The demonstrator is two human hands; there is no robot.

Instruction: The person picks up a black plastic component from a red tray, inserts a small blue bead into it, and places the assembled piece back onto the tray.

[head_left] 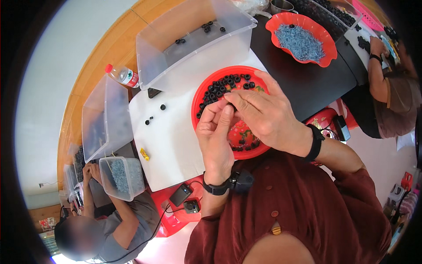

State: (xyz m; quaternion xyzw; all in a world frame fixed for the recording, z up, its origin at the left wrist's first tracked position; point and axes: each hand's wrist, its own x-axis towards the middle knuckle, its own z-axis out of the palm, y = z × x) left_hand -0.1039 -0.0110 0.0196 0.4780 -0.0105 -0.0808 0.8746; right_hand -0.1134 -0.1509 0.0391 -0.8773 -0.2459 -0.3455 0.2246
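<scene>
Black parts lie in the red tray; above it the left hand and right hand meet – fingers pinched nearly together, seemingly around one mostly hidden part. Two-handed fiddling, apparently – it calls for a steady pinch.

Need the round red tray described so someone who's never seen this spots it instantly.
Find the large white sheet; at its right end, beneath the person's left hand and right hand, lies the round red tray. Small black parts line much of its inside. Unlike the wavy-rimmed red bowl farther right, its rim is smoothly circular.
</scene>
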